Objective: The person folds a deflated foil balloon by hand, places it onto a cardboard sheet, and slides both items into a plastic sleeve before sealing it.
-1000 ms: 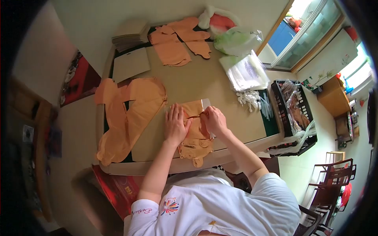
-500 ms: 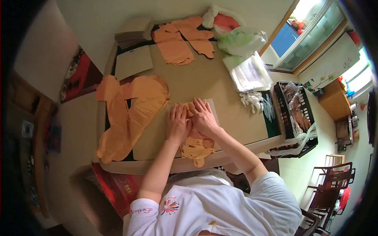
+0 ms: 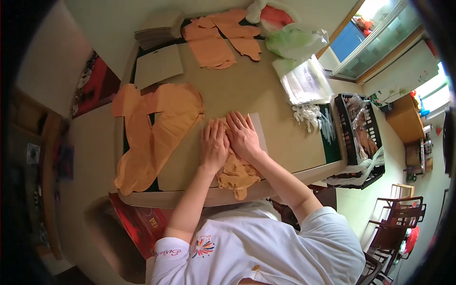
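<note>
A wrinkled orange piece that looks like a deflated balloon (image 3: 237, 172) lies in front of me, its lower end hanging at the table's front edge. Across its upper part my left hand (image 3: 214, 142) rests flat, fingers stretched out and close together. My right hand (image 3: 242, 135) presses down beside it, also flat, with its fingers extended and the two hands touching or nearly so. Partly under the orange piece is a pale card (image 3: 258, 129), showing along its right side. The part of the orange piece beneath my palms is hidden.
More flat orange pieces lie at left (image 3: 142, 142) and at the back (image 3: 213, 50). Stacked cards (image 3: 159, 28) stand back left, a loose card (image 3: 159, 66) before them. At right are clear plastic bags (image 3: 306, 83), white ties (image 3: 306, 116), clear straws (image 3: 327, 123) and a black crate (image 3: 349, 133).
My hands have slid slightly forward and flattened, fingers straighter. The near part of the orange piece looks more spread and wrinkled. The camera view has shifted a little.
</note>
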Available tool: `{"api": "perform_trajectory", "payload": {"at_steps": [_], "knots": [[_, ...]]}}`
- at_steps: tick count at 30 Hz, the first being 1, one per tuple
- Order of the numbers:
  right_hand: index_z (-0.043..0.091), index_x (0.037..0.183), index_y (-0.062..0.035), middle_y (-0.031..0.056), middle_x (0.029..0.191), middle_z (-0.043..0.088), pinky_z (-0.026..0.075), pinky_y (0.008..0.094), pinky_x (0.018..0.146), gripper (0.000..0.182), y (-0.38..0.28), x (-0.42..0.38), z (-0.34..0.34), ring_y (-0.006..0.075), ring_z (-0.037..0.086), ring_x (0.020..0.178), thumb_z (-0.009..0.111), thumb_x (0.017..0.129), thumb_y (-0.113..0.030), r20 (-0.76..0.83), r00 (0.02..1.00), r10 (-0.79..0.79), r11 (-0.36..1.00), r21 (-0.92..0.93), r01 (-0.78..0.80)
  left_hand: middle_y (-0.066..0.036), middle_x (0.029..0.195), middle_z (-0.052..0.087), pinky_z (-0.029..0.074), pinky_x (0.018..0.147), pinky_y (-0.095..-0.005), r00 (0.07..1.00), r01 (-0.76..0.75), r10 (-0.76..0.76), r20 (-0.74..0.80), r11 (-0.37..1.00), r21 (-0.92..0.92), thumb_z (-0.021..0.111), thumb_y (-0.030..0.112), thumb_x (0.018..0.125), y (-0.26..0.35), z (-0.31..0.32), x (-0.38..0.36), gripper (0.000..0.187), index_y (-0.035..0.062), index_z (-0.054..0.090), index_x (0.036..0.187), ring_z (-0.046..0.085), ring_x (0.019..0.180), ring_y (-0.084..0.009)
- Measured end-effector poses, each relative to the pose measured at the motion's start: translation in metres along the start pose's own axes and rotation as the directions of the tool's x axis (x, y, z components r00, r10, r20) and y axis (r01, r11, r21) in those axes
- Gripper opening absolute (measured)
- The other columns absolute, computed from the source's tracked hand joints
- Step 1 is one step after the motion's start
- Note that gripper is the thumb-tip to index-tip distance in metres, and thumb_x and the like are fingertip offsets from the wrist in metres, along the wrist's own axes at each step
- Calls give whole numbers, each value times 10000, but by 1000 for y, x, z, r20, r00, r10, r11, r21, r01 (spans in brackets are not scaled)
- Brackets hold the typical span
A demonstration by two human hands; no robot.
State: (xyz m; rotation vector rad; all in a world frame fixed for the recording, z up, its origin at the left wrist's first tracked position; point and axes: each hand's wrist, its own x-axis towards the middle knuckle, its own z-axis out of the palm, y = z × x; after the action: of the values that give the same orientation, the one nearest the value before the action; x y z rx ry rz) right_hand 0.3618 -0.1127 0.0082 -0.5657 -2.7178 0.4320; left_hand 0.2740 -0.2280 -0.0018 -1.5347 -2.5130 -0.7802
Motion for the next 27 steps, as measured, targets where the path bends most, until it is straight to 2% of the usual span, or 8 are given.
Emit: {"api": "perform_trajectory", "payload": {"at_steps": [3, 8, 12, 15, 19, 22, 23, 27], "knots": [[352, 1428, -3, 148, 1500, 338, 140, 460, 1170, 548, 6, -5, -5, 276, 244, 1423, 393, 982, -319, 22, 996, 85, 995, -61, -84, -177, 1455, 382, 243, 1125, -502, 999, 0, -5, 42, 994, 108, 471, 229, 908, 4, -5, -2, 546, -12, 391, 1391, 308, 1376, -350], [281, 1462, -4, 141, 1534, 275, 109, 468, 1174, 603, 23, -15, -21, 269, 187, 1445, 346, 993, -378, 53, 987, 155, 979, -145, -146, -150, 1512, 306, 206, 1143, -509, 994, 27, -39, 99, 992, 126, 495, 290, 912, 7, -6, -5, 612, 16, 340, 1437, 251, 1408, -342], [279, 1495, -179, 131, 1552, 233, 100, 517, 1163, 596, 29, -31, -30, 277, 163, 1450, 405, 971, -433, 80, 994, 71, 982, -181, -55, -158, 1511, 301, 213, 1128, -535, 997, 10, -18, 69, 994, 106, 516, 285, 920, 7, -6, -8, 623, 29, 313, 1450, 253, 1403, -357], [271, 1497, -260, 129, 1553, 218, 107, 531, 1157, 616, 31, -56, -36, 301, 156, 1448, 451, 945, -466, 82, 996, 26, 987, -162, -12, -141, 1529, 280, 183, 1154, -505, 990, 32, -52, 134, 988, 149, 492, 331, 918, 9, -10, -8, 648, 26, 308, 1458, 214, 1425, -338], [275, 1494, -240, 156, 1531, 246, 136, 533, 1150, 634, 34, -87, -49, 334, 178, 1435, 498, 932, -430, 104, 993, 55, 987, -154, -39, -143, 1529, 277, 176, 1155, -506, 992, 22, -40, 116, 988, 150, 499, 326, 914, 9, -8, -7, 649, 22, 310, 1456, 218, 1423, -342], [304, 1482, -199, 152, 1528, 257, 151, 531, 1148, 618, 43, -89, -53, 335, 197, 1430, 522, 929, -365, 9, 998, 54, 998, -16, -54, -145, 1530, 274, 170, 1156, -505, 992, 23, -42, 116, 988, 154, 497, 327, 917, 8, -9, -7, 647, 23, 309, 1457, 220, 1422, -340], [348, 1455, -142, 145, 1520, 282, 169, 509, 1150, 575, 44, -84, -51, 312, 215, 1429, 522, 929, -297, -4, 1000, 31, 999, -38, -31, -145, 1531, 273, 168, 1156, -504, 993, 28, -44, 112, 989, 147, 495, 329, 919, 8, -8, -7, 645, 25, 309, 1457, 219, 1422, -338], [392, 1419, -98, 125, 1509, 321, 188, 463, 1156, 510, 26, -48, -42, 262, 244, 1424, 486, 928, -202, -35, 999, 3, 998, -58, -5, -153, 1523, 281, 185, 1145, -520, 996, 22, -33, 84, 991, 132, 502, 313, 924, 4, -1, -5, 628, 21, 313, 1447, 231, 1415, -346]]}}
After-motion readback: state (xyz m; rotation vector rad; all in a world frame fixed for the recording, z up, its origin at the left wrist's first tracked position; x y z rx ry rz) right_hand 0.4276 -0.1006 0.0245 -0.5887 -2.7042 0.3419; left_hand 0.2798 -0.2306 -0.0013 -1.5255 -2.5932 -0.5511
